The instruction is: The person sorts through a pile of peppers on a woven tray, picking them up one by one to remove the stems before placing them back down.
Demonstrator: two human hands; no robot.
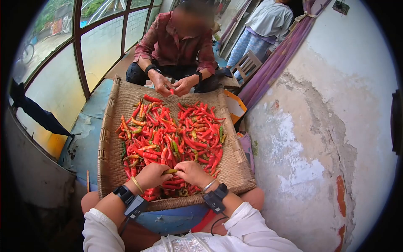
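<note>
A yellow-green chili pepper (pixel 171 171) lies between my two hands, above the near part of a large pile of chili peppers (pixel 161 143). My left hand (pixel 152 176) pinches its left end, and my right hand (pixel 192 173) pinches the other end. Most of the peppers are red, with some orange, yellow and green ones mixed in. They lie on a woven tray (pixel 110 168) with a raised rim. Both wrists carry a black strapped device, and bracelets show beside them.
Across the tray sits another person (pixel 180 46), holding a small red pepper (pixel 171 91) in both hands. A third person (pixel 268 25) stands behind, near a wooden chair (pixel 248 65). Framed windows (pixel 98 50) line the left; a purple curtain (pixel 275 71) and a cracked wall (pixel 302 138) line the right.
</note>
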